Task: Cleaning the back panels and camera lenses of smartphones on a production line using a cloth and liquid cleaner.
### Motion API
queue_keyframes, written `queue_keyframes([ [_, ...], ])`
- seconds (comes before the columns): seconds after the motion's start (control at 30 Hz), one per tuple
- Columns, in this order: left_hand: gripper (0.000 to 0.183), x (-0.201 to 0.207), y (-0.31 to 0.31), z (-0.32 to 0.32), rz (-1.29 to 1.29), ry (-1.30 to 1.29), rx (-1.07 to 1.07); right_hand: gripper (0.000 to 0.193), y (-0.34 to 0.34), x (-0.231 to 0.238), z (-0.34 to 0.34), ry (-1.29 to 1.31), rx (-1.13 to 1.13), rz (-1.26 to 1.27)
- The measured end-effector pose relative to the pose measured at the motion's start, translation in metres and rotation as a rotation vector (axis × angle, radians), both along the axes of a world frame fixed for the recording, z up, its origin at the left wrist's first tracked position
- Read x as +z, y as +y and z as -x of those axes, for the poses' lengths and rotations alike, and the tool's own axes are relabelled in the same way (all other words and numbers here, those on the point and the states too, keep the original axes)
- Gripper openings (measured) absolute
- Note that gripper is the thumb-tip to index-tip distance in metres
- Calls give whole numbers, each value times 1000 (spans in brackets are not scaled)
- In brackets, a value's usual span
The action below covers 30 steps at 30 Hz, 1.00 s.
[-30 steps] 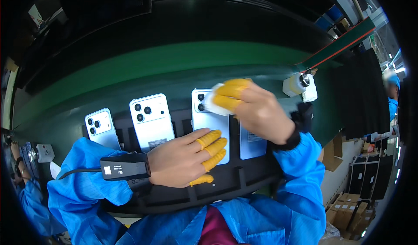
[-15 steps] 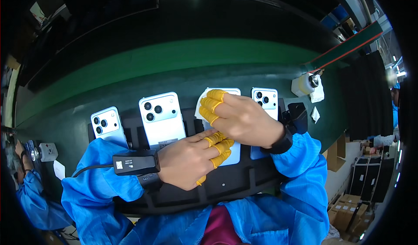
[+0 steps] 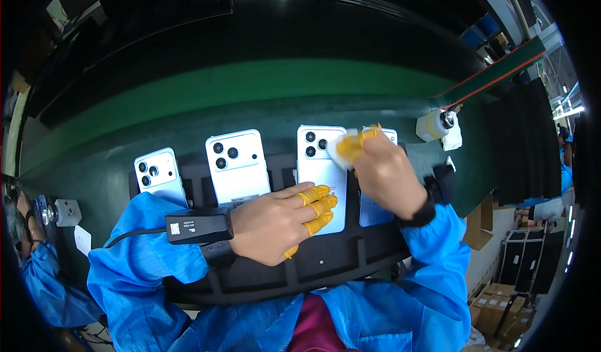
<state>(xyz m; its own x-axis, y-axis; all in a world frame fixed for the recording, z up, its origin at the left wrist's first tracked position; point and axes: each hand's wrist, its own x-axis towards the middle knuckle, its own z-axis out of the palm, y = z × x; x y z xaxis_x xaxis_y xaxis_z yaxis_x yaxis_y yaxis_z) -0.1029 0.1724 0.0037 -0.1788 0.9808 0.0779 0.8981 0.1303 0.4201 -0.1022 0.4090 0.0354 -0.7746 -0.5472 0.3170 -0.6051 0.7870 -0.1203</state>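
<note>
Over the counter (image 3: 106, 158), the right hand (image 3: 387, 173), pinching probably cloth (image 3: 340, 152), has cleared the phone's (image 3: 311, 172) lenses (image 3: 310, 137), the left hand (image 3: 272, 222) lying flat.

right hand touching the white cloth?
Touching. The head view shows it: the right hand grips the white cloth in its yellow-covered fingers, no gap between them, though both are somewhat blurred.

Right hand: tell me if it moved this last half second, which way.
Yes, rightward: the right hand and white cloth hid the camera lenses of the third phone from the left; now those show, and the cloth is at that phone's right edge.
</note>
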Motion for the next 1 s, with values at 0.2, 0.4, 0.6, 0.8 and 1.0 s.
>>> queue_keyframes([
  [0.2, 55, 16, -22, -11, -20, 66, 91, 18, -27, 40, -12, -112, 217, 42],
  [0.4, 49, 27, -78, -28, 45, 94, 256, 15, -117, 19, 57, 75, 538, 24],
  [0.6, 51, 13, -85, -28, 66, 22, 263, 11, -106, 11, 49, 87, 537, -67],
  [0.8, 51, 16, -84, -27, 123, -4, 224, 11, -92, 25, 30, -83, 398, -115],
  [1.0, 49, 12, -87, -24, 128, -57, 217, 13, -117, 12, 36, 50, 607, -93],
])
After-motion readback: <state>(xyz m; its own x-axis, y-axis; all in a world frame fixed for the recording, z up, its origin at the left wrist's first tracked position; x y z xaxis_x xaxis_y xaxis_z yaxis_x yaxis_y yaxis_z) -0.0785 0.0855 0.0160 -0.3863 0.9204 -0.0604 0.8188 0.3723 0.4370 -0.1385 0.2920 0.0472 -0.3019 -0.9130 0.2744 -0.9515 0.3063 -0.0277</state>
